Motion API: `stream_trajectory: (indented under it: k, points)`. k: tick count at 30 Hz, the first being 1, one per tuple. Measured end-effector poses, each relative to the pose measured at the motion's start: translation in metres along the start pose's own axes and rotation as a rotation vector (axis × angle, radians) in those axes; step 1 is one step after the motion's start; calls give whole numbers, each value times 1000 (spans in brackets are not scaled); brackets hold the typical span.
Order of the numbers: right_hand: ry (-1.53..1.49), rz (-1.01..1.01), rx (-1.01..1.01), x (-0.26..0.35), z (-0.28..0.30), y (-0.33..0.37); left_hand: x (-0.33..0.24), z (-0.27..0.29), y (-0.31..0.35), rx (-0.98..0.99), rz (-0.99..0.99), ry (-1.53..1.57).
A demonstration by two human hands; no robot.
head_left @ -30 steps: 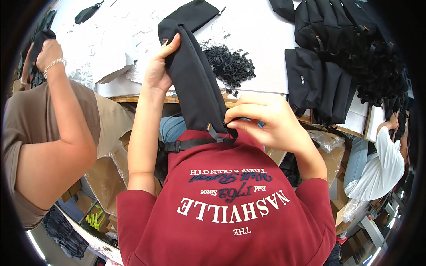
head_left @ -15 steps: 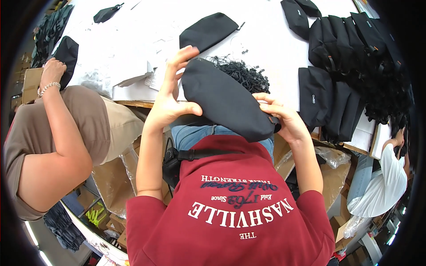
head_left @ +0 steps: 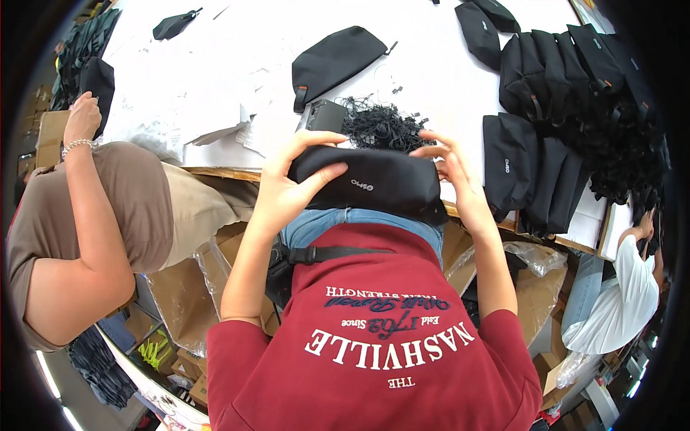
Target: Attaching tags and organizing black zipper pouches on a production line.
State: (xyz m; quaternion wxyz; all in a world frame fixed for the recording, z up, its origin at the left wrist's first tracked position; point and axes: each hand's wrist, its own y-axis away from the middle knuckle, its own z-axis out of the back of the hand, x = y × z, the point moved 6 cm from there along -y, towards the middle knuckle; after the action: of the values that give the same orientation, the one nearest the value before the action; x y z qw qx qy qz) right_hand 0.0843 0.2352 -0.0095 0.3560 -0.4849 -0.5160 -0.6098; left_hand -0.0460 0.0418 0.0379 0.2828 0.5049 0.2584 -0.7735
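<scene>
Black from where I stand, the pouch [head_left: 395, 197] sits before the counter [head_left: 442, 72], the left hand [head_left: 282, 190] pinching one end, the right hand [head_left: 466, 178] with fingers loosely spread; supporting both ends evenly should prevent creasing.

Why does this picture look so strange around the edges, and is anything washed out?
Head view: fisheye distortion, black corners; same view: the white worktable looks nearly washed out, and the black pouch in the left hand shows little fabric detail.
</scene>
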Motion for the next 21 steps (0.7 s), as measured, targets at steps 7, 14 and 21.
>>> stream_trajectory:
  k: [7,14,21]
  points:
    - [108,414,-167,36,-7,13,6,-4,6,-8,67,339]
    - [-42,463,-178,36,15,17,2,-3,4,124,-153,233]
    - [263,187,-79,41,45,53,-5,-32,-8,342,-158,107]
